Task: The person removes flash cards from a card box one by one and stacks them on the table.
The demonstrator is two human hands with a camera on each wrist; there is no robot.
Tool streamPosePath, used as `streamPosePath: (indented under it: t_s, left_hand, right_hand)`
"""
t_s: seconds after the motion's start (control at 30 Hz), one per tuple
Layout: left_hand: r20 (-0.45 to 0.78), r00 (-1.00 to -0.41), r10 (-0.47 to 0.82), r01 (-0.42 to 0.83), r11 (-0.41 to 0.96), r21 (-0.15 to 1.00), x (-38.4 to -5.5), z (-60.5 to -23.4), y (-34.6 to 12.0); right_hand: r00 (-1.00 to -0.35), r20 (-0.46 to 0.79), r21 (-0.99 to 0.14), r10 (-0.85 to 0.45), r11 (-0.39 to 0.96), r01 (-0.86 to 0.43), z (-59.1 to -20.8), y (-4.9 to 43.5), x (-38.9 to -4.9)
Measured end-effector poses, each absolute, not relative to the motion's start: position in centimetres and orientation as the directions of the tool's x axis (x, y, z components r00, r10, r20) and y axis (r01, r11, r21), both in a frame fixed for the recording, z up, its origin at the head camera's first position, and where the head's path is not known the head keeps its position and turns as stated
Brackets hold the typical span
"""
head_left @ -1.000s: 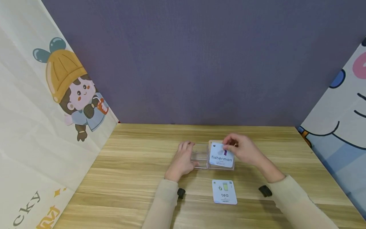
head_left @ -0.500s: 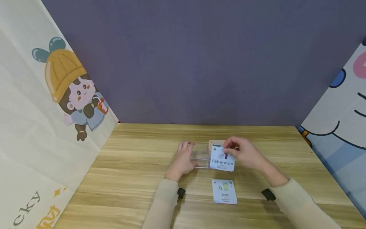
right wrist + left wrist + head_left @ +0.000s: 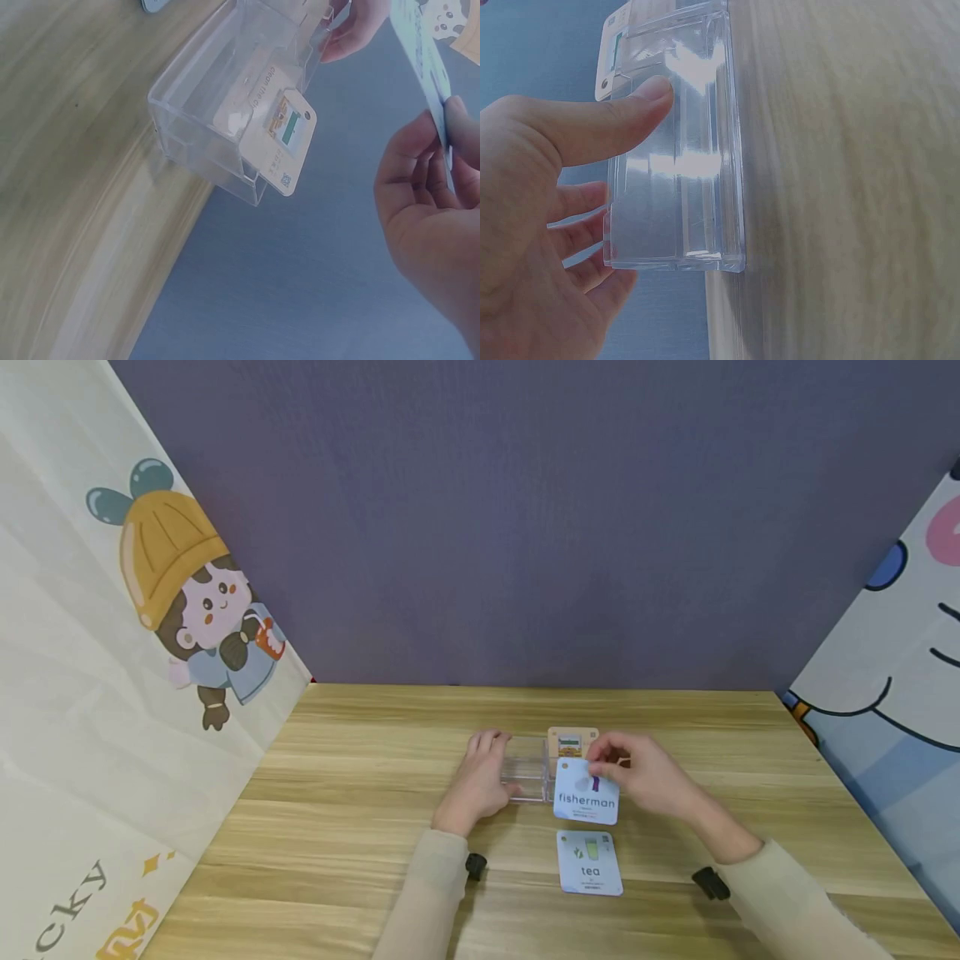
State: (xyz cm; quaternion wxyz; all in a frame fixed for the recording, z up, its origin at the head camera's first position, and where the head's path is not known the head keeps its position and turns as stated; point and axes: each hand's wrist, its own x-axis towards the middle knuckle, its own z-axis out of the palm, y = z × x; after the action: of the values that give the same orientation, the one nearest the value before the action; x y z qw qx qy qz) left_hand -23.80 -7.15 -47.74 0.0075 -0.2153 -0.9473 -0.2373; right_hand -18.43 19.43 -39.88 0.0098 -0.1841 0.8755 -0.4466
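Left hand [image 3: 478,777] and right hand [image 3: 637,768] are both busy. The left hand grips the left end of a clear box [image 3: 525,768]. Its thumb [image 3: 649,94] lies on the near side, and its other fingers go round the back. The box sits on the wood table [image 3: 360,793].

The right hand pinches the fisherman card [image 3: 587,806] by its top right corner, with the thumb on one side and fingers on the other. This card is up in the air, in front of the right end of the box and apart from it. It is white, and the word "fisherman" shows on it.

An orange card [image 3: 570,742] stands in the right end of the box. It leans, and its top pokes out. It has a small picture with some green in it.

The tea card [image 3: 590,864] lies flat on the table, nearer to the person than the box. It has a green drink, some leaves and the word "tea".

A dark wall [image 3: 480,527] is behind the table. On the left hangs a white sheet [image 3: 60,652] with a cartoon kid [image 3: 221,602] in a yellow hat.
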Motion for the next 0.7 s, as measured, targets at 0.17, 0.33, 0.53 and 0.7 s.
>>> streamPosePath:
  t_s: [0.17,0.33,0.53,0.7]
  left_hand:
    - [0.113,-0.907,0.404,0.411,0.798,0.440,-23.9,-47.7,-7.1]
    - [0.105,-0.909,0.402,0.405,0.801,0.440,-23.9,-47.7,-7.1]
    - [0.095,-0.911,0.400,0.399,0.804,0.441,-23.9,-47.7,-7.1]
    - [0.087,-0.914,0.397,0.393,0.807,0.442,-23.8,-47.8,-7.0]
  right_hand:
    - [-0.931,0.142,-0.791,-0.335,0.528,-0.311,-40.0,19.6,-18.2]
    - [-0.928,0.152,-0.790,-0.340,0.523,-0.321,-40.3,19.8,-18.0]
    - [-0.928,0.131,-0.798,-0.348,0.519,-0.307,-40.7,19.9,-17.6]
    - [-0.926,0.115,-0.799,-0.359,0.520,-0.300,-41.0,20.0,-17.4]
